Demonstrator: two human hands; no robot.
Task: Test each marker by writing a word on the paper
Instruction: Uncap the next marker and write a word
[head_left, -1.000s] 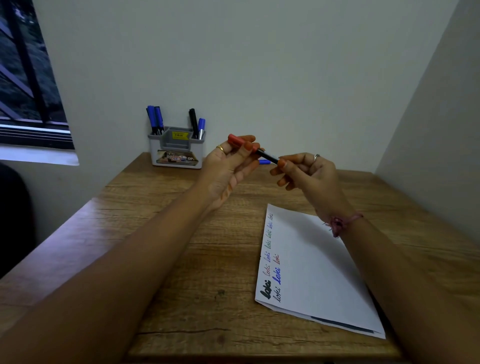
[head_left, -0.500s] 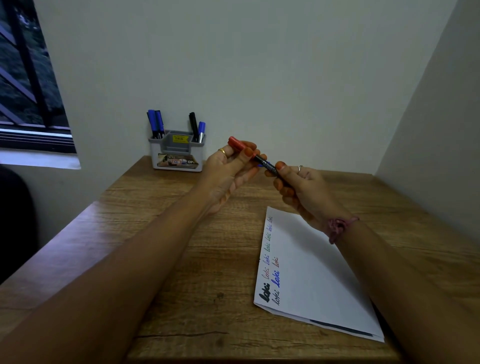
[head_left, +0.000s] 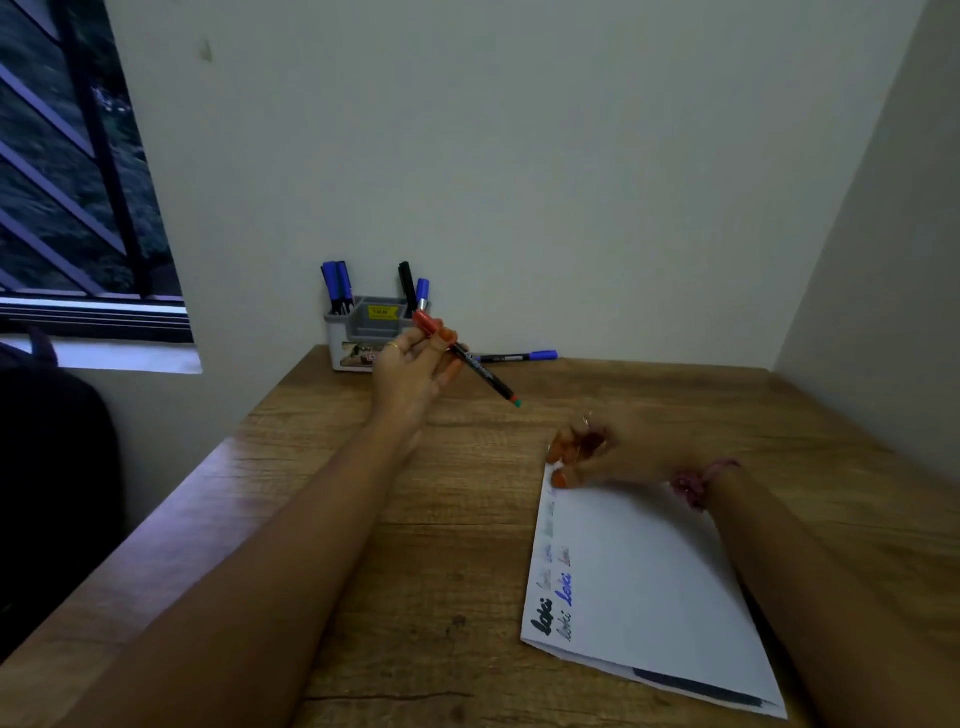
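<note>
In the head view my left hand (head_left: 415, 371) pinches the red-capped marker (head_left: 470, 361) above the table (head_left: 363, 519), its tip slanting down toward my right hand (head_left: 602, 452). The right hand's fingers are curled and blurred at the far corner of the paper (head_left: 649, 597); I cannot tell if they hold something. Beyond the left hand stands the holder (head_left: 363, 332) with markers.

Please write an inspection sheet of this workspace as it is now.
Surface: wooden desk, bare wood at centre.
Job's things: red-capped marker held in the air; paper with test words along its left edge; blue-capped marker lying by the wall.
Clutter: grey organizer with blue and black markers upright.
Hands: left hand grips the red-capped marker; right hand at the paper's top corner, blurred.
Cables: nothing seen.
Surroundings: plain walls, window at left.
</note>
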